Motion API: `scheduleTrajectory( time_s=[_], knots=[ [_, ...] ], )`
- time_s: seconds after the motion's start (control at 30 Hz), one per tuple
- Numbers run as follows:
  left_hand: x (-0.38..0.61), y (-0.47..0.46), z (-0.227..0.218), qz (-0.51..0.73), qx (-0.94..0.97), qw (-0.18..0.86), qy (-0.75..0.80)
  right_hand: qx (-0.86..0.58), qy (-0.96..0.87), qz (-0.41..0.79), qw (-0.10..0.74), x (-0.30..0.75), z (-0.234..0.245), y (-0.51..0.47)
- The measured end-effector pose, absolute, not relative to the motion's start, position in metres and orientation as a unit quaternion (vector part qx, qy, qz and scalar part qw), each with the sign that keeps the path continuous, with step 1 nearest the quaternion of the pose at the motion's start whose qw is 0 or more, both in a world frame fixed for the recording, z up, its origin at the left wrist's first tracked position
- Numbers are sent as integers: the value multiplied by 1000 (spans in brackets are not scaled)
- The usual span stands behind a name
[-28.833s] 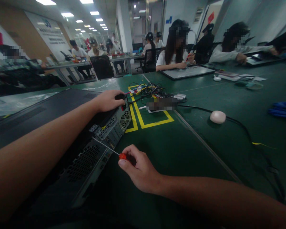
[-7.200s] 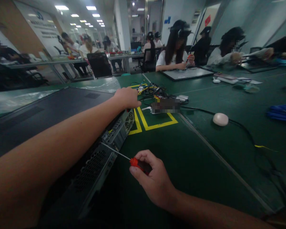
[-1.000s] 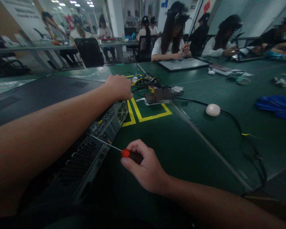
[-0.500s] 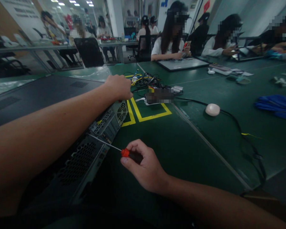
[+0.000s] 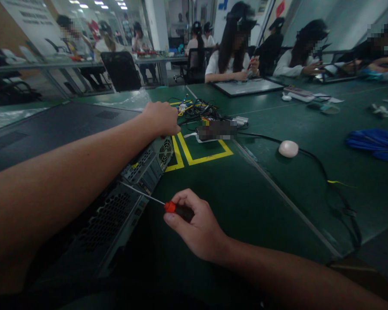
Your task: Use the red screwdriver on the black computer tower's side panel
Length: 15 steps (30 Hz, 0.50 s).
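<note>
A dark computer case (image 5: 61,122) lies on the table at my left, its vented rear panel turned toward the right. My left hand (image 5: 161,118) is curled over the far corner of the case, the fingertips partly hidden behind it. With my right hand (image 5: 198,221) I hold a screwdriver (image 5: 170,207) with a red and black handle. Its thin shaft runs left to the case's rear panel, below my left forearm. What the tip touches is hidden in shadow. Near the far corner, a round fan grille (image 5: 165,151) shows on the panel.
Beyond my left hand lie tangled cables (image 5: 202,110) by yellow tape marks (image 5: 210,160). A pale mouse-like object (image 5: 288,148) sits beside a black cable at right. Blue cloth (image 5: 373,144) lies farther right. A person (image 5: 233,56) works across the table at a flat panel (image 5: 250,86).
</note>
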<state>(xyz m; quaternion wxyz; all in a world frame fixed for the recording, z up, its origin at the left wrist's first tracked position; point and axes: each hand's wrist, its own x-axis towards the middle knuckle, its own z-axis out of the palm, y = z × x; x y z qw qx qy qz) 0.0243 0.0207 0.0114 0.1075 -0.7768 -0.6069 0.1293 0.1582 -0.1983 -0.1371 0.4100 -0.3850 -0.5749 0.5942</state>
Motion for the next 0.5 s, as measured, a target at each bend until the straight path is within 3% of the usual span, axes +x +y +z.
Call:
scheduleTrajectory(
  time_s=[0.5],
  knots=[
    [24, 22, 10, 116, -779, 98, -608, -379, -587, 579, 419, 159, -139, -199]
  ],
)
